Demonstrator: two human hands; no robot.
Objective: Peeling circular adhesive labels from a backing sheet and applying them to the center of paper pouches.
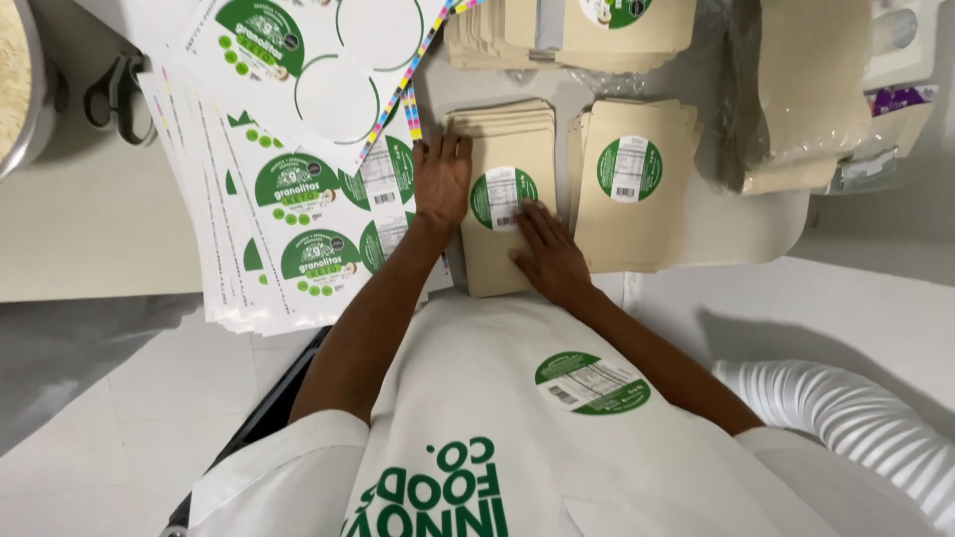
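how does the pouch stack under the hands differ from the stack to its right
The left stack has both hands on it: the left hand flat on its upper left corner, the right hand on its round green sticker. The right stack is untouched and more fanned out, its sticker fully visible. Both are tan paper pouches with round green stickers.

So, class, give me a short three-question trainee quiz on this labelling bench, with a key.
1. True or false: the left hand rests flat on the upper left of the stack of beige paper pouches.
2. Which hand presses the round green-and-white sticker on the top pouch?
3. Where do the white sheets of round green stickers lie: A, left of the hands; B, right of the hands?

Key: 1 true. 2 the right hand. 3 A.
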